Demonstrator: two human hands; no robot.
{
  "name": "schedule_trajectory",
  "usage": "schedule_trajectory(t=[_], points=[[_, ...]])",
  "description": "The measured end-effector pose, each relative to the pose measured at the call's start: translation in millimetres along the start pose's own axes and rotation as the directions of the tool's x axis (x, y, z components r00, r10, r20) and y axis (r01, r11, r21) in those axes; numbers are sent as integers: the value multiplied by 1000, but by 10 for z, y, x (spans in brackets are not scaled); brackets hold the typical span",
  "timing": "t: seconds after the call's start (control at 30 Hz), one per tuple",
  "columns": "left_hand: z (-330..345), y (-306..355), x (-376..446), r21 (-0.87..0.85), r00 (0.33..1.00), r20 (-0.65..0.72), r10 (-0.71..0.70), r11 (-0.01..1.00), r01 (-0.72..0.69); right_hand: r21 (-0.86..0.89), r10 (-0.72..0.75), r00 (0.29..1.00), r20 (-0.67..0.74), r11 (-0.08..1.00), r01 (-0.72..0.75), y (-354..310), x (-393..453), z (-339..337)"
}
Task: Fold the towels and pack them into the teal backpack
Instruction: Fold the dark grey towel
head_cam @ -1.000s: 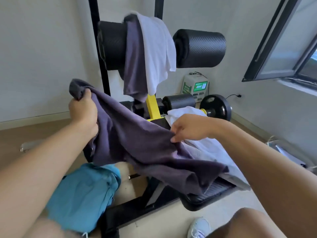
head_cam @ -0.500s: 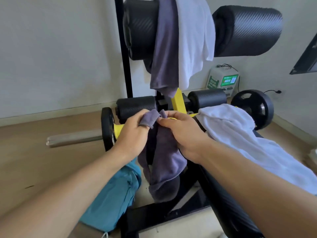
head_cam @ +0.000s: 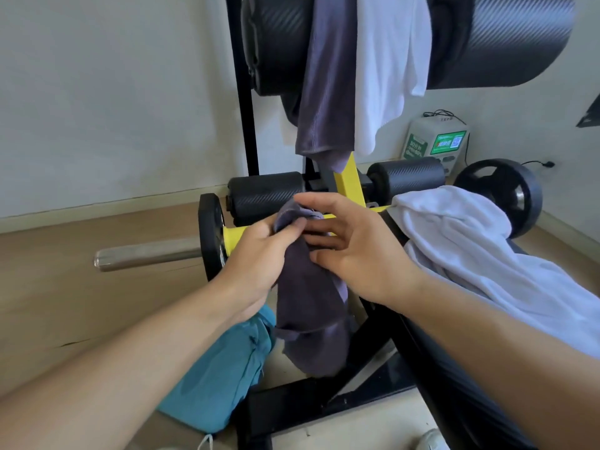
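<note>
A purple-grey towel (head_cam: 308, 306) hangs doubled over in front of me, its top corners gathered. My left hand (head_cam: 259, 258) pinches those corners between thumb and fingers. My right hand (head_cam: 354, 251) touches the towel's upper edge from the right, fingers spread and nearly straight. The teal backpack (head_cam: 220, 375) lies on the floor below my left forearm, partly hidden by it. A white towel (head_cam: 480, 261) lies over the black bench at right. Another purple towel (head_cam: 328, 92) and a white towel (head_cam: 389, 66) hang from the upper roller pads.
The black and yellow exercise bench frame (head_cam: 347, 180) stands straight ahead with roller pads (head_cam: 506, 43), a weight plate (head_cam: 506, 193) and a steel bar (head_cam: 146, 254) jutting left. A white charger box (head_cam: 435, 141) sits by the wall. A white shoe (head_cam: 431, 440) shows at bottom right.
The towel was stretched wide between both hands; I brought them together so it hangs doubled. My right hand has since loosened its pinch and spread its fingers. The view moved closer.
</note>
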State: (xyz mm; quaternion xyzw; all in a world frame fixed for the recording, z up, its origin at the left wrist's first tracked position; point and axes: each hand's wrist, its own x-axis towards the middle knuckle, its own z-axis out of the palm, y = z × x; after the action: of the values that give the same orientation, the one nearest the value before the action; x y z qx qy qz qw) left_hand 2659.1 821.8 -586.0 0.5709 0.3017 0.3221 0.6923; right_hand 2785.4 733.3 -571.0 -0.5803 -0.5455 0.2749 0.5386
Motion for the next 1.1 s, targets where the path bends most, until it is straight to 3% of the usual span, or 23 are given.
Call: schedule_trajectory(t=[0.17,0.23,0.4,0.5,0.63,0.73,0.8,1.0,1.1], points=[[-31,5,20,-66,993,-75,-90,994,85,-61,-63,998,-30,996,61,9,-22,40],[-59,-9,28,-100,982,-146,-122,989,108,-179,-104,991,-82,980,88,-8,-34,15],[-243,-5,120,-251,926,-261,-272,946,207,-458,-97,973,209,869,185,50,-91,-34],[-249,1,105,-245,921,-246,-302,939,243,-530,-128,960,250,811,246,131,-108,-2],[-196,3,36,-190,945,-175,-277,951,244,-465,-299,941,160,818,339,92,-101,84],[-178,1,-9,76,980,-143,-135,986,147,-295,-224,974,45,928,227,-3,-134,113],[-171,-7,-32,172,982,-143,-120,974,145,-247,-201,979,-39,951,185,-31,-144,107],[-154,37,-99,308,995,-99,1,951,29,-383,-140,979,-149,921,74,11,-100,48],[-132,62,-145,263,999,-30,-16,965,24,-439,-76,981,-176,898,-10,46,-71,32]])
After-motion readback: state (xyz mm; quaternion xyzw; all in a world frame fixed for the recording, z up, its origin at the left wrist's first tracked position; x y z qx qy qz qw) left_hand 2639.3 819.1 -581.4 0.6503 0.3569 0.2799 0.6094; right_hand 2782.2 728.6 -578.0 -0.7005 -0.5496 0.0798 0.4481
